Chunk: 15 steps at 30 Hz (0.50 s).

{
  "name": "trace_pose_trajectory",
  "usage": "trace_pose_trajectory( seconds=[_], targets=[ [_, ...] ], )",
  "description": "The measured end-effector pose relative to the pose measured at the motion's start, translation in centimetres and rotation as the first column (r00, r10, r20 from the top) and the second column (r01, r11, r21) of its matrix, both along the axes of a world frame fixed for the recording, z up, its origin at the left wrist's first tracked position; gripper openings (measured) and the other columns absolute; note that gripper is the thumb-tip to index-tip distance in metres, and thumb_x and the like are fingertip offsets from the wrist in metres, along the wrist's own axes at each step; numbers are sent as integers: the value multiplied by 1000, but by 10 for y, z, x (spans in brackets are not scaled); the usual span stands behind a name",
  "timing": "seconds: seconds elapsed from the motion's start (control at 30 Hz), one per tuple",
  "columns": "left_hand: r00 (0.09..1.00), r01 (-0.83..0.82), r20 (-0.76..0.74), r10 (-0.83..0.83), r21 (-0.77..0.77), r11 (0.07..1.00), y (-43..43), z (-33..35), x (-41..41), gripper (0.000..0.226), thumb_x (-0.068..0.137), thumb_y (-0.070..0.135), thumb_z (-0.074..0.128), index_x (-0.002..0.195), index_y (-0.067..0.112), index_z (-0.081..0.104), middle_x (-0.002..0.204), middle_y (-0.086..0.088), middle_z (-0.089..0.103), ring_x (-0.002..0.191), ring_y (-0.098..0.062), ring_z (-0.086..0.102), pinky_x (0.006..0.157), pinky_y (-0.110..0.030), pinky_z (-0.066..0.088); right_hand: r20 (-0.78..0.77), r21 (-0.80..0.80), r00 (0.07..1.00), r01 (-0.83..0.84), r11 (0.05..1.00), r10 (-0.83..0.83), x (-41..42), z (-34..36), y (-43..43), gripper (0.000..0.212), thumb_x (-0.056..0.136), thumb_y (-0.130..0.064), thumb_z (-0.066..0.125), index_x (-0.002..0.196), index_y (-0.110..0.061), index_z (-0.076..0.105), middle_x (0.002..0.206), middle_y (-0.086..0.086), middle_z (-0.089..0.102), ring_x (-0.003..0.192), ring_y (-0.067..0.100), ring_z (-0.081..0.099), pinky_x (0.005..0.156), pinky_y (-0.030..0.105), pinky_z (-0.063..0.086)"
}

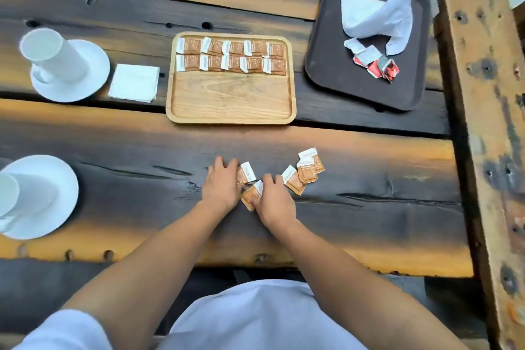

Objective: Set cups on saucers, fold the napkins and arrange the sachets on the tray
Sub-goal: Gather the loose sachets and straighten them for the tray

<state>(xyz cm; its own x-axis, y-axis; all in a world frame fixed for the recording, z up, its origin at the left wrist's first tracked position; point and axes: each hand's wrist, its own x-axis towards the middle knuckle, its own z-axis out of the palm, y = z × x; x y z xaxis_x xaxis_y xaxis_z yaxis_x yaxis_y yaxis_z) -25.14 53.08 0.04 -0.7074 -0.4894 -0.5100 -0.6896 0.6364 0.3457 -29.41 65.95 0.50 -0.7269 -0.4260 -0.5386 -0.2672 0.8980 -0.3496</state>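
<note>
A wooden tray holds two rows of several brown sachets along its far side. On the table's near plank, my left hand rests its fingers on a brown sachet. My right hand pinches another brown sachet beside it. Three more loose sachets lie just right of my hands. A folded white napkin lies left of the tray. One white cup stands upside down on a saucer at far left, another on a saucer at near left.
A dark brown tray at back right carries an unfolded white napkin and several red sachets. A rough wooden beam borders the table on the right. The table is dark, uneven planks.
</note>
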Motion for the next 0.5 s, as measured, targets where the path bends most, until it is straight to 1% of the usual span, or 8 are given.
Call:
trace_pose_trajectory(
  seconds=[0.13, 0.23, 0.3, 0.33, 0.37, 0.4, 0.47, 0.5],
  targets=[
    [987, -159, -18, 162, 96, 983, -2, -5, 1, 46, 74, 27, 80, 112, 21, 55, 116, -11, 48, 114, -32, 49, 94, -42, 45, 101, -58, 989, 113, 992, -107, -8, -8, 0, 44, 79, -28, 76, 111, -14, 50, 117, 8, 49, 104, 32, 57, 84, 41, 47],
    [979, -202, 19, 201, 147, 968, -4, -5, 0, 30, 73, 26, 81, 95, 20, 59, 111, -12, 59, 109, -31, 55, 91, -35, 44, 166, -115, 976, 159, 981, -139, -18, -13, 2, 30, 81, -23, 73, 104, -11, 58, 110, 12, 58, 100, 32, 58, 81, 36, 43],
    [976, -219, 40, 216, 160, 962, -5, -2, -3, 22, 77, 26, 77, 83, 21, 56, 103, -10, 65, 103, -30, 59, 87, -34, 46, 233, -153, 957, 213, 965, -174, -25, -13, 1, 14, 83, -21, 70, 90, -14, 61, 95, 11, 65, 91, 29, 60, 75, 33, 42],
    [969, -245, 42, 242, 183, 952, -5, -1, -5, 22, 79, 25, 75, 80, 20, 54, 96, -9, 68, 96, -29, 61, 84, -35, 48, 292, -175, 935, 257, 950, -200, -29, -12, 1, 11, 83, -20, 70, 84, -15, 59, 87, 8, 65, 85, 27, 59, 73, 33, 43],
    [951, -305, 37, 306, 264, 915, -6, 1, -8, 22, 82, 21, 73, 78, 18, 52, 90, -10, 68, 87, -28, 63, 80, -36, 50, 365, -196, 902, 316, 928, -230, -32, -9, 1, 13, 83, -19, 70, 80, -16, 58, 81, 6, 63, 79, 24, 57, 72, 34, 45],
    [915, -385, 52, 400, 406, 829, -8, 3, -10, 23, 84, 14, 70, 77, 16, 49, 87, -14, 68, 79, -27, 66, 75, -37, 55, 439, -213, 861, 379, 901, -258, -37, -6, 1, 15, 83, -18, 71, 77, -17, 57, 76, 4, 62, 73, 21, 56, 70, 35, 48],
    [825, -491, 183, 534, 700, 518, -11, 11, -12, 24, 88, -4, 59, 79, 12, 44, 89, -20, 68, 73, -24, 71, 69, -36, 61, 564, -248, 785, 458, 854, -257, -46, 4, 5, 16, 83, -17, 73, 76, -17, 58, 70, 1, 61, 64, 16, 56, 57, 30, 50],
    [810, -489, 230, 539, 773, 405, -14, 15, -11, 23, 89, -10, 54, 81, 10, 44, 91, -22, 69, 76, -25, 73, 69, -35, 63, 612, -264, 756, 472, 841, -232, -51, 9, 7, 15, 83, -16, 73, 77, -17, 59, 70, 0, 62, 61, 13, 57, 50, 25, 50]
  ],
)
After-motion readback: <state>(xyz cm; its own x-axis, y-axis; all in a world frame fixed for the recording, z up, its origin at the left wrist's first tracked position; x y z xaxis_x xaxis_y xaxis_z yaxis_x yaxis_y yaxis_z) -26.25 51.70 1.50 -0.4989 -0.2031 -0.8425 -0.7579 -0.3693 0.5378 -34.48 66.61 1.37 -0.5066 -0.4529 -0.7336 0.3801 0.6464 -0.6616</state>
